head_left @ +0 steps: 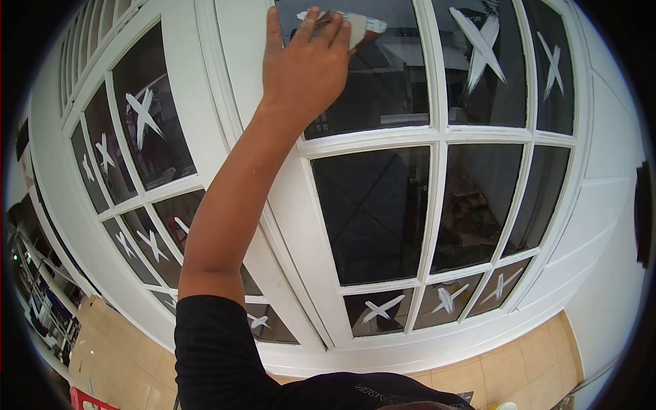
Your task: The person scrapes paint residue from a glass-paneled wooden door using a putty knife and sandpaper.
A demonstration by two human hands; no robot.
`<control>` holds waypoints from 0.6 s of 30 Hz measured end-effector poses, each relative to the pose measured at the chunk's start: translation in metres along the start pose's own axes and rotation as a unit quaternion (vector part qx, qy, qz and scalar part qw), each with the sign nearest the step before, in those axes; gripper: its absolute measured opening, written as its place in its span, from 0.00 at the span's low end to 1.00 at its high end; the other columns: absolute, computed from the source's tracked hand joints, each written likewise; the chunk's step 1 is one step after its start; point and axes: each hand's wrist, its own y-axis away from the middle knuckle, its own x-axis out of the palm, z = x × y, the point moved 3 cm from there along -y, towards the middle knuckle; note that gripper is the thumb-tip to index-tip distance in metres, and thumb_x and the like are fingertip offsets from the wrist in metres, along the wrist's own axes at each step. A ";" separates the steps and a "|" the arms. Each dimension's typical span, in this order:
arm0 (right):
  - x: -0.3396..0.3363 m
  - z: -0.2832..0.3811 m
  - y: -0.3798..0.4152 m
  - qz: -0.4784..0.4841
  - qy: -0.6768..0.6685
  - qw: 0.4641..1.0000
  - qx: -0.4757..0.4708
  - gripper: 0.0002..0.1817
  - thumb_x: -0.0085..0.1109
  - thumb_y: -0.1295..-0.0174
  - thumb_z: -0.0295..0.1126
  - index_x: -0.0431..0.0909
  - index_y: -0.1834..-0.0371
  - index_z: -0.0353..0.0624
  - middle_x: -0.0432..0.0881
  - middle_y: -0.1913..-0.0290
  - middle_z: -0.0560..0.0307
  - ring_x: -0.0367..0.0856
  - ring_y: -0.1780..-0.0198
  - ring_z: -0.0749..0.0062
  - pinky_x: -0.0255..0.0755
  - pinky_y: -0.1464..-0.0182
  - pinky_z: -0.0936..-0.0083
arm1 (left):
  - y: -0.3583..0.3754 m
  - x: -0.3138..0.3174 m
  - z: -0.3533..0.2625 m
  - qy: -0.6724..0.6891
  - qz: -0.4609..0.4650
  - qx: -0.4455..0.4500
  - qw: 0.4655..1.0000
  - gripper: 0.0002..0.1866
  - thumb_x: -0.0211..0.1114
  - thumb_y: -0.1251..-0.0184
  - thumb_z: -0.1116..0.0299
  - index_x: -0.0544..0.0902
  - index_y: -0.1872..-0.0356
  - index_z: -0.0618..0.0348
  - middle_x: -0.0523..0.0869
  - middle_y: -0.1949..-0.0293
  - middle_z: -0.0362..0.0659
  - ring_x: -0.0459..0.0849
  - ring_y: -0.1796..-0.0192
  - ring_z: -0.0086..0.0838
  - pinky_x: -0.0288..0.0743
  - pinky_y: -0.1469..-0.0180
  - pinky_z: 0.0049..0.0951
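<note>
My left hand point(305, 65) is raised to the upper pane of the white door and presses a pale cloth point(358, 33) with light blue marks against the dark glass point(389, 82). Its fingers point up over the cloth, the outermost one apart from the rest, and the thumb is hidden. The pane directly below point(372, 212) has no white cross on it. To the right, an upper pane bears a large white painted X point(484, 49), and a narrower pane carries another point(552, 65). My right hand is out of view.
On the left, another white-framed door has panes with white X marks point(143, 117). Small crosses point(383, 309) mark the bottom row of panes. Tan floor tiles point(506, 369) run below the doors. A red object point(89, 400) is at the lower left.
</note>
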 end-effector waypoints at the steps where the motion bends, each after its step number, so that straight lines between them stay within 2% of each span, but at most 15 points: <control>1: 0.004 0.000 0.000 0.000 -0.008 1.000 0.010 0.09 0.61 0.34 0.35 0.77 0.62 0.42 0.77 0.77 0.53 0.79 0.75 0.59 0.71 0.73 0.55 | -0.001 0.000 0.015 -0.067 -0.007 -0.073 0.995 0.20 0.59 0.23 0.59 0.86 0.39 0.58 0.88 0.37 0.48 0.80 0.28 0.46 0.48 0.22 0.76; 3: 0.010 -0.003 0.016 0.010 -0.021 0.999 0.036 0.08 0.61 0.34 0.34 0.77 0.61 0.42 0.78 0.77 0.53 0.80 0.75 0.59 0.71 0.73 0.56 | -0.002 -0.002 0.011 0.007 0.032 -0.041 0.999 0.21 0.59 0.23 0.59 0.86 0.38 0.57 0.88 0.36 0.46 0.79 0.27 0.45 0.44 0.22 0.78; 6: 0.006 -0.009 0.013 0.005 -0.034 0.997 0.067 0.08 0.61 0.34 0.33 0.77 0.60 0.41 0.78 0.76 0.52 0.80 0.76 0.59 0.72 0.74 0.57 | -0.003 -0.007 0.000 -0.027 0.041 -0.016 0.999 0.21 0.57 0.22 0.58 0.85 0.36 0.56 0.88 0.36 0.45 0.78 0.26 0.44 0.43 0.22 0.78; 7: 0.008 -0.009 0.016 0.007 -0.040 0.996 0.078 0.08 0.61 0.34 0.33 0.78 0.59 0.41 0.78 0.76 0.52 0.80 0.76 0.59 0.72 0.74 0.57 | -0.009 -0.005 0.016 -0.112 0.034 -0.100 0.988 0.22 0.54 0.20 0.58 0.84 0.34 0.56 0.87 0.35 0.45 0.79 0.26 0.42 0.44 0.21 0.77; 9: 0.007 -0.008 0.038 0.022 -0.047 0.993 0.105 0.07 0.60 0.34 0.32 0.78 0.58 0.41 0.78 0.76 0.52 0.81 0.76 0.59 0.73 0.74 0.58 | -0.013 -0.003 0.013 -0.026 0.049 -0.074 0.996 0.21 0.54 0.19 0.64 0.81 0.31 0.58 0.86 0.35 0.48 0.79 0.27 0.45 0.56 0.22 0.68; 11: -0.004 -0.016 0.028 0.017 -0.052 0.991 0.120 0.07 0.60 0.34 0.32 0.78 0.57 0.41 0.78 0.76 0.51 0.81 0.76 0.59 0.73 0.75 0.58 | 0.000 -0.016 -0.023 0.057 0.057 0.014 0.997 0.15 0.65 0.24 0.60 0.89 0.43 0.51 0.93 0.45 0.41 0.81 0.28 0.35 0.52 0.20 0.67; 12: -0.006 -0.013 0.017 0.011 -0.059 0.990 0.126 0.07 0.60 0.34 0.31 0.78 0.57 0.40 0.78 0.76 0.51 0.81 0.76 0.59 0.73 0.75 0.58 | 0.005 -0.037 -0.030 0.094 0.066 0.011 0.993 0.12 0.65 0.24 0.61 0.91 0.49 0.53 0.94 0.51 0.41 0.83 0.31 0.35 0.48 0.20 0.67; 15: 0.016 -0.006 0.018 0.010 -0.094 0.983 0.160 0.08 0.60 0.33 0.30 0.79 0.55 0.40 0.79 0.75 0.50 0.81 0.77 0.58 0.74 0.75 0.59 | 0.035 -0.119 -0.043 0.260 0.035 -0.040 0.964 0.03 0.72 0.31 0.68 0.90 0.63 0.55 0.93 0.62 0.39 0.89 0.40 0.40 0.57 0.24 0.62; 16: 0.029 -0.001 0.022 0.008 -0.109 0.979 0.174 0.08 0.60 0.33 0.30 0.79 0.55 0.40 0.79 0.75 0.50 0.82 0.77 0.58 0.74 0.76 0.59 | 0.051 -0.140 -0.055 0.319 0.067 -0.026 0.945 0.02 0.75 0.36 0.71 0.90 0.67 0.54 0.93 0.64 0.37 0.89 0.42 0.39 0.60 0.25 0.60; 18: 0.051 0.004 0.018 -0.007 -0.138 0.970 0.200 0.08 0.59 0.33 0.29 0.79 0.54 0.40 0.79 0.75 0.50 0.82 0.77 0.58 0.74 0.76 0.60 | 0.090 -0.160 -0.089 0.463 0.115 0.083 0.875 0.06 0.80 0.39 0.65 0.92 0.62 0.42 0.93 0.62 0.30 0.90 0.45 0.28 0.70 0.29 0.51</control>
